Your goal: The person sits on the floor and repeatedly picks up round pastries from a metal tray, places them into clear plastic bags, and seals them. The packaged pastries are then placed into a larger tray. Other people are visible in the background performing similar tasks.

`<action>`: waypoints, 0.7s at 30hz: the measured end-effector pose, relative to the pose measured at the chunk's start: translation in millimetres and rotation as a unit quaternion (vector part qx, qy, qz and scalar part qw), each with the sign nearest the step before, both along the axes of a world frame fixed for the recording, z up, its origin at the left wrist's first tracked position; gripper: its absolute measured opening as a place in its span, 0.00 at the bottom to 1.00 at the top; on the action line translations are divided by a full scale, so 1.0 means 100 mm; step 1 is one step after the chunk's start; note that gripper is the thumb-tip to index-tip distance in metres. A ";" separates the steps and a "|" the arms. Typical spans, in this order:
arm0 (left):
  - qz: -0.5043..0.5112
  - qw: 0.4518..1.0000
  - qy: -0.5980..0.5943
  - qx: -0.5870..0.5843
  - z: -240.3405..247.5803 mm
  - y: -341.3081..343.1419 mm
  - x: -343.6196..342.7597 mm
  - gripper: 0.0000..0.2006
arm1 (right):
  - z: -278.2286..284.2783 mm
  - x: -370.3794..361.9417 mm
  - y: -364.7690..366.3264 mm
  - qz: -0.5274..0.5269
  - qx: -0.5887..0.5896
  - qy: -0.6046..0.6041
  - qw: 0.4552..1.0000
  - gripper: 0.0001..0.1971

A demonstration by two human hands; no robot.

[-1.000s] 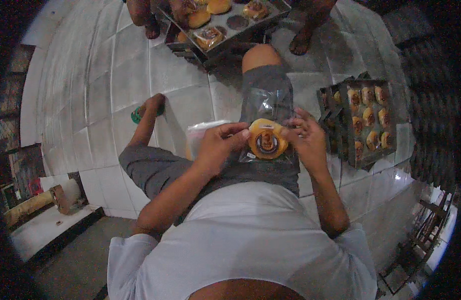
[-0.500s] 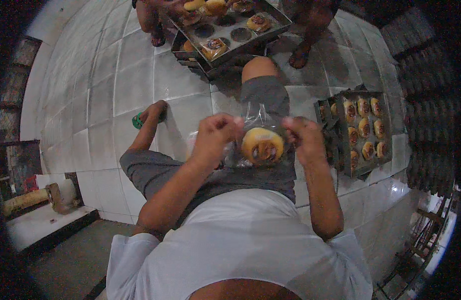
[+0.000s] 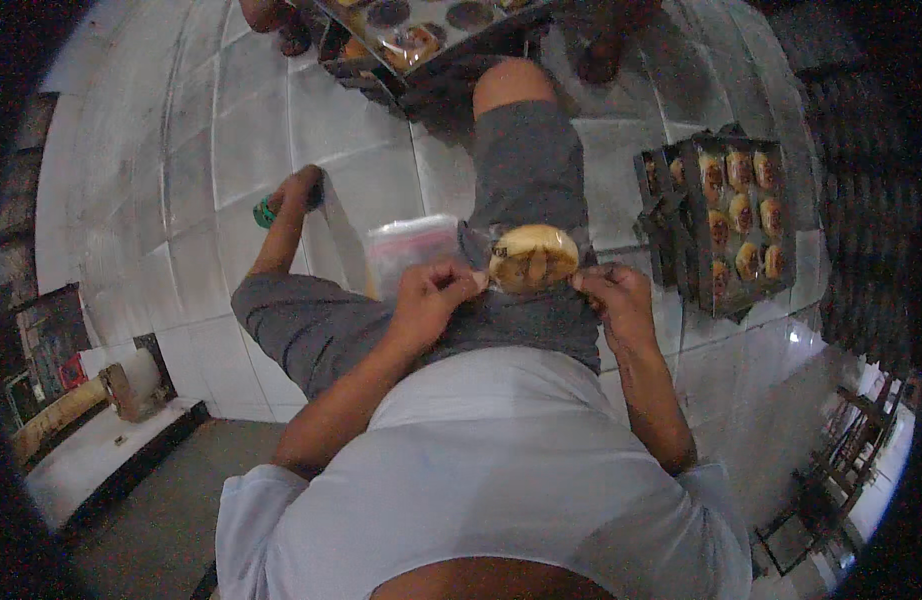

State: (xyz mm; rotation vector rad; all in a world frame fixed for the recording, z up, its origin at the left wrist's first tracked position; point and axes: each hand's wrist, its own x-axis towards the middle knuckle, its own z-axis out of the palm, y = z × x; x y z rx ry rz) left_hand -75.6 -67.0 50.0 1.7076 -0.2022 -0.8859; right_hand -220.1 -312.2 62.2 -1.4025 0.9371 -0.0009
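Note:
A round golden bun point(image 3: 533, 258) with browned markings sits in a clear plastic bag over my lap. My left hand point(image 3: 433, 304) is closed in a pinch at the bag's left edge. On the other side, my right hand point(image 3: 619, 302) pinches the bag's right corner between thumb and fingers. The thin film between fingers and bun is hard to make out. Beside my left hand, a stack of clear plastic bags point(image 3: 413, 245) lies against my thigh.
At the right, a dark tray point(image 3: 738, 225) of several topped buns rests on other trays on the tiled floor point(image 3: 366, 150). Another tray stack point(image 3: 406, 70) with wrapped buns stands ahead. Someone's foot point(image 3: 599, 62) is beside it. A white ledge point(image 3: 121, 440) is at the left.
Both hands have moved down along the bag's sides, and the bun has tilted and shifted slightly upward. The bag stack has come into plain view, while the surroundings have shifted in the picture.

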 end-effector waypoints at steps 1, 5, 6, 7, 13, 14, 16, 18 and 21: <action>-0.030 0.998 -0.057 -0.001 -0.05 -0.02 -0.02 0.10 | -0.08 -0.06 0.00 0.008 -0.042 -0.009 0.999 0.06; -0.101 0.965 -0.242 0.007 -0.05 -0.19 0.11 0.11 | -0.28 0.11 -0.29 0.030 -0.184 -0.026 0.982 0.15; -0.101 0.965 -0.237 0.044 -0.02 -0.22 0.11 0.11 | -0.52 0.04 -0.48 0.022 -0.231 0.000 0.973 0.17; -0.101 0.964 -0.233 0.079 0.00 -0.23 0.09 0.10 | -0.77 0.01 -0.70 0.014 -0.282 0.020 0.959 0.19; -0.069 0.961 -0.268 -0.016 -0.09 -0.06 0.19 0.12 | 0.66 0.59 0.25 0.206 -0.162 -0.124 0.957 0.27; -0.052 0.963 -0.258 -0.050 -0.07 -0.08 0.24 0.12 | 0.64 0.72 0.37 0.227 -0.181 -0.113 0.950 0.29; 0.081 0.958 -0.262 -0.080 0.11 0.08 0.16 0.11 | 0.49 0.94 0.48 0.269 -0.157 -0.119 0.943 0.31; 0.215 0.950 -0.214 -0.080 0.17 0.33 0.11 0.10 | 0.34 1.18 0.51 0.315 -0.063 -0.158 0.934 0.29; 0.253 0.958 -0.131 0.034 -0.15 0.83 0.08 0.09 | 0.19 2.04 0.21 0.401 -0.388 -0.269 0.785 0.25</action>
